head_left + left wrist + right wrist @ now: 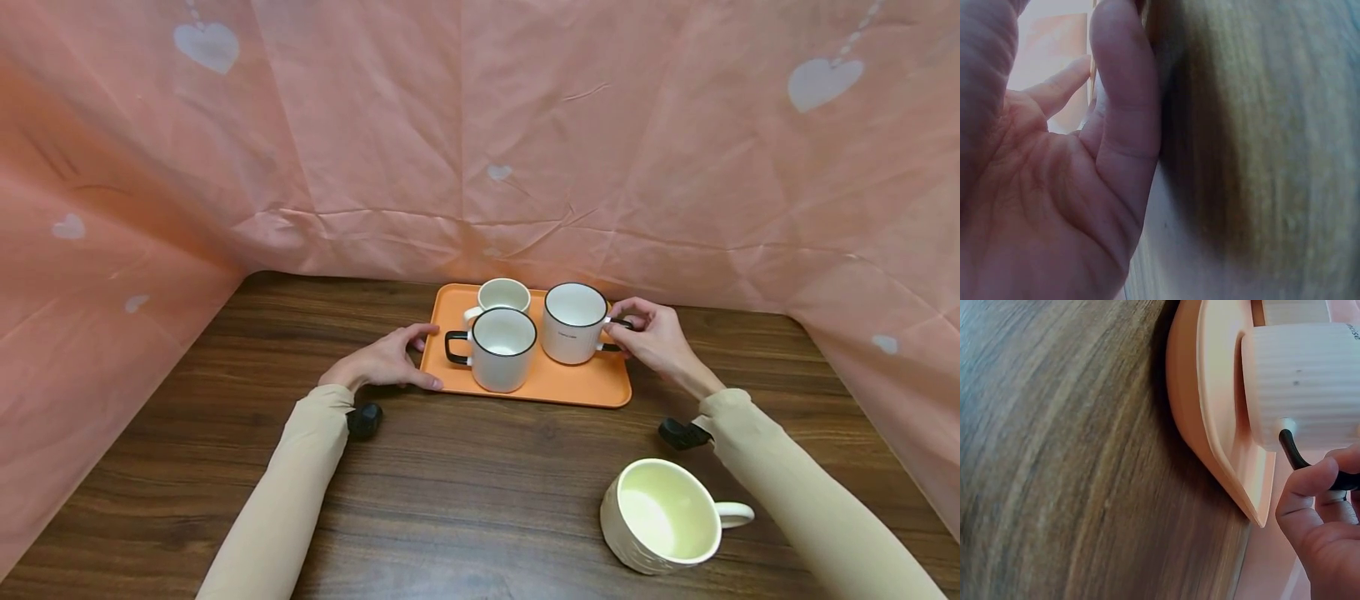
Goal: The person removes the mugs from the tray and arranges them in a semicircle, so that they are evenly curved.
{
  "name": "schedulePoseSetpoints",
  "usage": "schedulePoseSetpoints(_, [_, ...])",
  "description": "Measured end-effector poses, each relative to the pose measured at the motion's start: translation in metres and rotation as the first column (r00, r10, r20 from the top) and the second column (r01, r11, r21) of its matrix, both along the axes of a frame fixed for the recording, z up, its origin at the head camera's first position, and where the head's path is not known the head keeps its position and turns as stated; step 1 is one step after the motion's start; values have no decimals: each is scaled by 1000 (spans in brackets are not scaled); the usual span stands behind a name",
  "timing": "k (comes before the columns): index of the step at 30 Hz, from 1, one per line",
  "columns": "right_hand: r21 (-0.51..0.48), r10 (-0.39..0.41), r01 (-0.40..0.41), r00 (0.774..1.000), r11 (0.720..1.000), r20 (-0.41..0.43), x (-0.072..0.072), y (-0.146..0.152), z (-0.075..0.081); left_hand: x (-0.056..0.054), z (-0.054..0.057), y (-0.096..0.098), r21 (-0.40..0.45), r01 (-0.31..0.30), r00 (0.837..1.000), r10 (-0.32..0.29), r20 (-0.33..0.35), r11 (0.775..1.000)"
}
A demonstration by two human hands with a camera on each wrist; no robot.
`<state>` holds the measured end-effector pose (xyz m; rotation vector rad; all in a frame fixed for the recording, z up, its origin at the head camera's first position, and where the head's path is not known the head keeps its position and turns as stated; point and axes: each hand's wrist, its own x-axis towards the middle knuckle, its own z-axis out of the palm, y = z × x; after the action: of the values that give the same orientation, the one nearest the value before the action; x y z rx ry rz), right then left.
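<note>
We saw a ribbed white mug (567,343), black-rimmed and black-handled, upright and apparently resting on a rectangular, raised-edged orange tray (577,385).

Black-handled mug (1304,381) partly beyond the right wrist view's edge.

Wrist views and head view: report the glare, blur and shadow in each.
Left wrist: washed-out glare behind the left hand, blurred table; right wrist: dark shadow beside the tray; head: mostly sharp, pale sheen on the near tabletop.

Faintly glossy, wood-grained table (465,500) below, creased cloth (375,125) above, smooth tray (573,385) at centre, ribbed white mug (566,343) just right
</note>
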<state>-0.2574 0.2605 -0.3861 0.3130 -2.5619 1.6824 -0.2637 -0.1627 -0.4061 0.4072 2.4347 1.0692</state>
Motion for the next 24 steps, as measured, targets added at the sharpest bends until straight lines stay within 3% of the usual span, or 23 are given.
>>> schedulePoseSetpoints(16, [9, 2, -2, 1000, 1000, 13, 8, 2, 3, -1, -2, -1, -8, -2, 1000, 2, -6, 1000])
schedulePoseSetpoints(24, [-74, 17, -16, 1000, 997, 23, 16, 6, 3, 0, 0, 0, 1, 0, 1000, 0, -7, 1000])
